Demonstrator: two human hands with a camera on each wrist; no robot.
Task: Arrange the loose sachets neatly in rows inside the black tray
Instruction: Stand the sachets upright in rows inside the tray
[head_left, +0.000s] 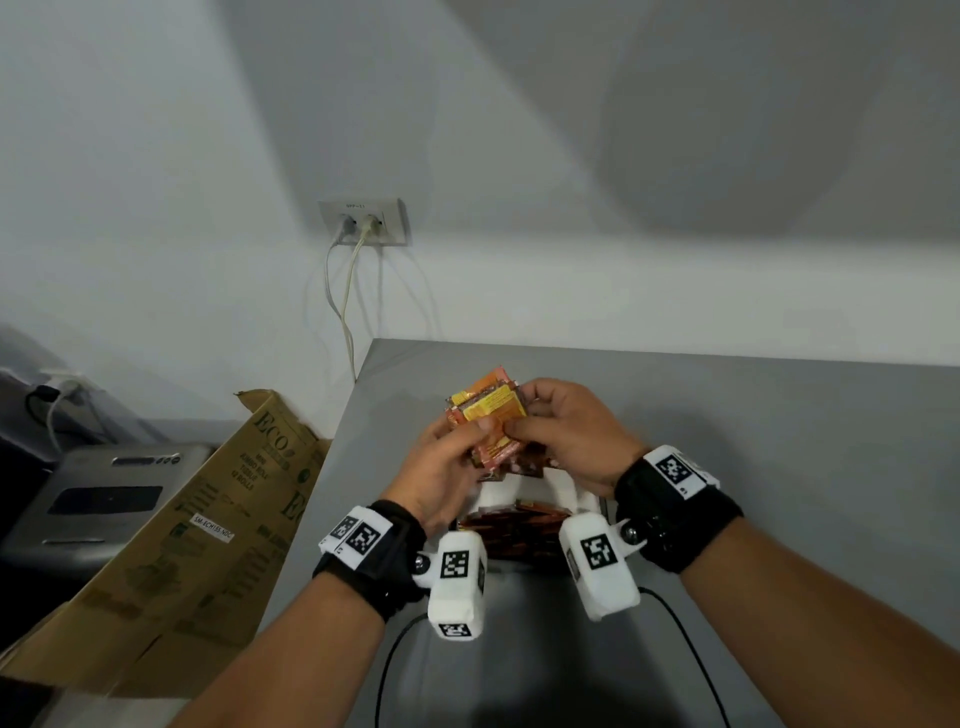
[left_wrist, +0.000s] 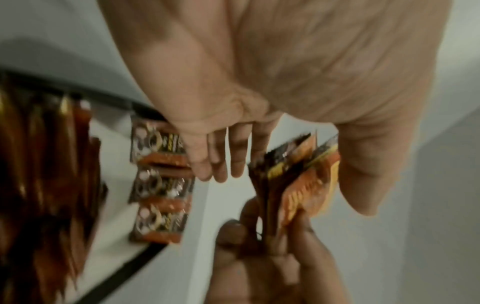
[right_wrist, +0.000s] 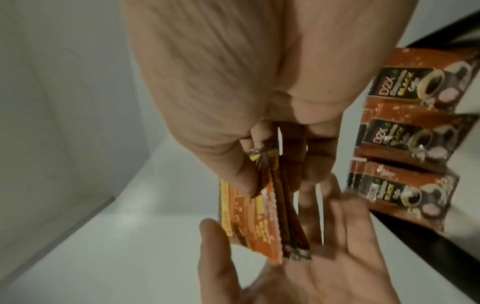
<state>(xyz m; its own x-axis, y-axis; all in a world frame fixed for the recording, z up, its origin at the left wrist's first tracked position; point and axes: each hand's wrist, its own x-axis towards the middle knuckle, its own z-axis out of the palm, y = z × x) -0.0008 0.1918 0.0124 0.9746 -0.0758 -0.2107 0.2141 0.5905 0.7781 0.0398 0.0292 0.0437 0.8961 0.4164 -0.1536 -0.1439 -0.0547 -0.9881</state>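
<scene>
Both hands hold a stack of orange and brown sachets upright above the tray. My right hand pinches the stack between thumb and fingers. My left hand lies open beside it: its palm is under the stack's lower edge, and its thumb touches the stack while its straight fingers stay apart from it. Under the hands sits the black tray with a white floor. Three sachets lie flat in a row in it, next to upright brown ones.
The grey table runs back to a white wall. Off its left edge stand an open cardboard box and a grey machine. A wall socket drops cables behind the table corner. Black cables lie near the front.
</scene>
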